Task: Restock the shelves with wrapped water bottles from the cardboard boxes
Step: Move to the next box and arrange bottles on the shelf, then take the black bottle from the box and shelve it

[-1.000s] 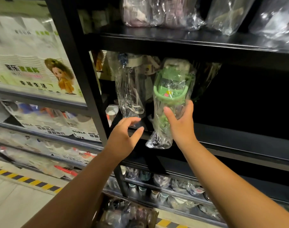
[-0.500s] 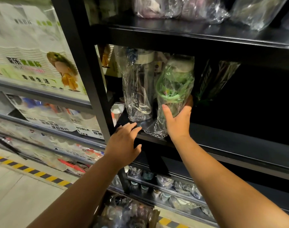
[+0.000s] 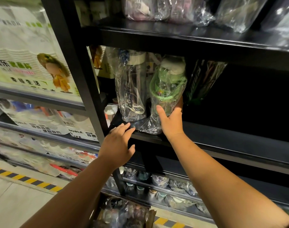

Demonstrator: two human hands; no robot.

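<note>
A green-handled water bottle in clear plastic wrap [image 3: 168, 86] stands on the black middle shelf [image 3: 222, 145], near its left end. My right hand [image 3: 171, 120] grips its lower part, thumb on the left side and fingers behind the right side. Just left of it stands a clear wrapped bottle with a white cap [image 3: 132, 86]. My left hand [image 3: 117, 145] hovers at the shelf's front edge with relaxed fingers, holding nothing. A cardboard box [image 3: 124, 214] with wrapped bottles sits on the floor below.
A dark wrapped item [image 3: 203, 79] leans right of the green bottle; beyond it the shelf is dark. More wrapped goods [image 3: 165, 9] fill the shelf above and small bottles [image 3: 157, 183] the shelf below. A black upright post [image 3: 78, 71] stands left. Boxed goods [image 3: 30, 63] fill the neighbouring rack.
My right hand has pushed the green bottle from tilted at the shelf edge to upright and deeper beside the clear bottle. My left hand has dropped slightly toward the shelf's front edge.
</note>
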